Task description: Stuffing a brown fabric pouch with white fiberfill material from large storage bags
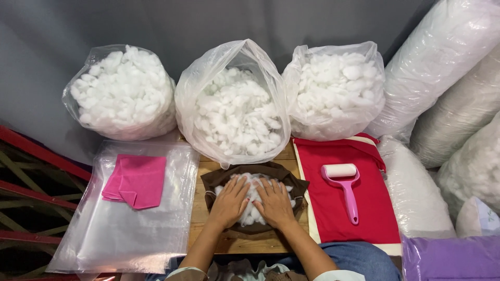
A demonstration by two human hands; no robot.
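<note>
**Both hands pressed flat into a brown cover full of white stuffing**

Three clear plastic bags of white fluffy stuffing stand in a row against the grey backdrop: the left bag [124, 91], the open-mouthed middle bag [233, 104] and the right bag [336, 88]. The middle bag leans forward, its lower edge just behind the brown cover and overhanging the wooden table top [200, 216]. On the left lies a flat clear plastic sheet bag [125, 224] with a folded pink cloth [136, 180] resting on it. On the right, a red fabric piece with a cream border [375, 213] lies flat, and a pink-handled lint roller with a white roll [344, 184] sits on top of it. Large plastic-wrapped white rolls [448, 62] are stacked at the far right, with a purple plastic-wrapped bundle [450, 257] in the lower right corner. Red metal bars [31, 151] run along the left edge.

The dark brown fabric cover [284, 179] sits in the middle of the table, directly in front of the person, between the plastic sheet bag and the red fabric. Its mouth is open upward and rumpled, and white stuffing clumps [253, 200] fill it to the brim.

The left hand [230, 202] and the right hand [274, 203] lie side by side on the stuffing, palms down, fingers spread and extended, grasping nothing.
</note>
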